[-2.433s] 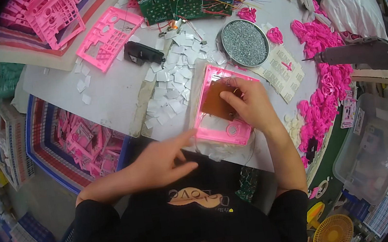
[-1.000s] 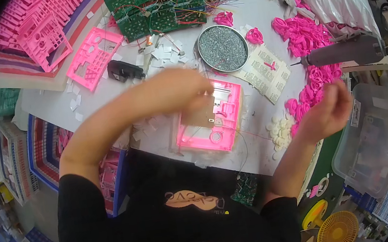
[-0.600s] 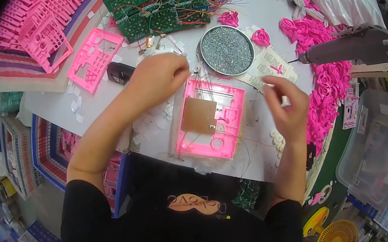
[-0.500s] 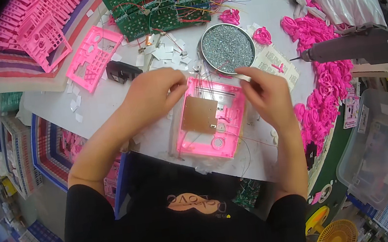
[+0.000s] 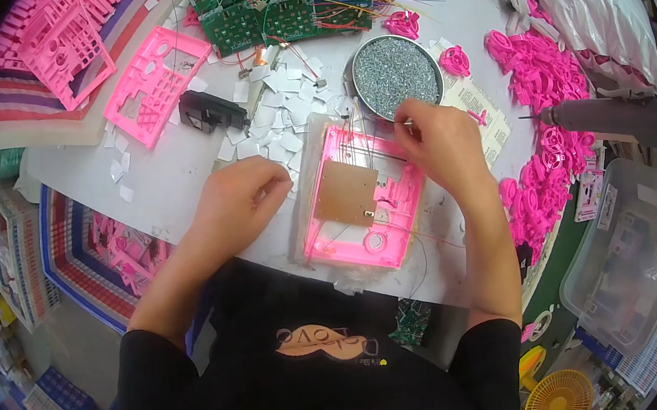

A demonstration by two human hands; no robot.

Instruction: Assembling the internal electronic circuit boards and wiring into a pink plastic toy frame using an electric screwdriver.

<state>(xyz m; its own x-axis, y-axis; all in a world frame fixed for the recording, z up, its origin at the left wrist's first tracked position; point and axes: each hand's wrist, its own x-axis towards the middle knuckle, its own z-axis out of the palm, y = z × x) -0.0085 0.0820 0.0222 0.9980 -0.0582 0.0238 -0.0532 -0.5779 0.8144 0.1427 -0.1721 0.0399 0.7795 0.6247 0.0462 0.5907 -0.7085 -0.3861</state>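
A pink plastic housing (image 5: 320, 249) lies open side up in front of me, on clear plastic wrapping. A brown circuit board (image 5: 346, 193) sits inside, with thin wires (image 5: 353, 123) running out past the far edge. My left hand (image 5: 241, 201) hovers left of the housing, fingers curled together; whatever they may hold is hidden. At the near rim of a round tin of small metal screws (image 5: 396, 72), my right hand (image 5: 447, 144) has its thumb and fingers pinched together, above the housing's far right corner. Anything within that pinch is too small to make out.
A power screwdriver (image 5: 616, 117) points in from the right, beside a heap of pink plastic parts (image 5: 530, 62). Green circuit boards (image 5: 278, 8) with wires are stacked at the back. White paper pieces (image 5: 281, 99), a black device (image 5: 213, 112) and a pink panel (image 5: 137, 106) lie left.
My left hand has drawn away from the housing, toward the left and nearer me. My right hand stays by the tin's near rim, its fingers now closer together. The whole view has shifted slightly.
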